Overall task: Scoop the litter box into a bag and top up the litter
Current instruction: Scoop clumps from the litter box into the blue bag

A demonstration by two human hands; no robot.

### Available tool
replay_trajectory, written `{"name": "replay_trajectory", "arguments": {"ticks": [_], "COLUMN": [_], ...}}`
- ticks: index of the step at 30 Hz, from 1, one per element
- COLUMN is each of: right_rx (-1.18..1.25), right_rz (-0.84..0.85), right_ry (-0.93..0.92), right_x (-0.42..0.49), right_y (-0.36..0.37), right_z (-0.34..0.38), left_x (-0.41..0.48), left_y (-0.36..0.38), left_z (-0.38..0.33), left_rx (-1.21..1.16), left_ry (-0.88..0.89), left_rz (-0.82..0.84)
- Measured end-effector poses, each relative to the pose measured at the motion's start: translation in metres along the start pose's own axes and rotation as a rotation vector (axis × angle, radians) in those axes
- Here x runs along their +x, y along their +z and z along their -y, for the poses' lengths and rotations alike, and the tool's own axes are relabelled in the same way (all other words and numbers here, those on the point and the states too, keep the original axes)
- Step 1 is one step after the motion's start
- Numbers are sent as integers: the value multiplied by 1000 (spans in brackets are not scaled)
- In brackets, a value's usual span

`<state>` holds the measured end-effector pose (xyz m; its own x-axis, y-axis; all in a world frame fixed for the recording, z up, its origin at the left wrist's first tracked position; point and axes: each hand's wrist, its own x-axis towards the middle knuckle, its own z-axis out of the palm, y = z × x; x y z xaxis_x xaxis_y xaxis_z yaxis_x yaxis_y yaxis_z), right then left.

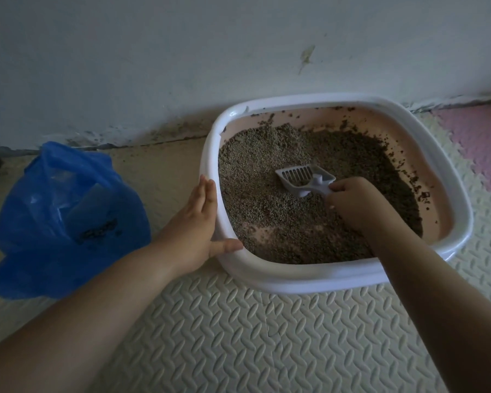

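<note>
I am gripping the slotted scoop [305, 178] by its handle in my right hand [352, 202], its blade pointing left across the litter box [295, 275], while my left hand [194, 222], spread flat, is bracing the rim nearest the blue bag [54, 211] at frame left.

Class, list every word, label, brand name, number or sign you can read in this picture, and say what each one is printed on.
Blue bag: a dark printed mark on its side, too blurred to read.
Litter box: no writing visible.
Scoop: no writing visible.
So no text here can be read.
</note>
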<state>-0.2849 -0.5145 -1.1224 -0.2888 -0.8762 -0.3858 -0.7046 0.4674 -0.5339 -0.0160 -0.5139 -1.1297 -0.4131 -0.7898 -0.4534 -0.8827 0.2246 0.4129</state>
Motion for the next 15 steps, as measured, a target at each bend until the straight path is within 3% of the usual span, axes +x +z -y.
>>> {"name": "replay_trajectory", "arguments": {"ticks": [15], "right_rx": [-143], "right_rz": [-29], "right_ry": [38], "right_x": [82], "right_y": [35], "right_z": [46], "left_x": [2], "left_y": [0], "left_z": [-2], "left_rx": [-1], "left_ry": [-12], "left_rz": [9]}}
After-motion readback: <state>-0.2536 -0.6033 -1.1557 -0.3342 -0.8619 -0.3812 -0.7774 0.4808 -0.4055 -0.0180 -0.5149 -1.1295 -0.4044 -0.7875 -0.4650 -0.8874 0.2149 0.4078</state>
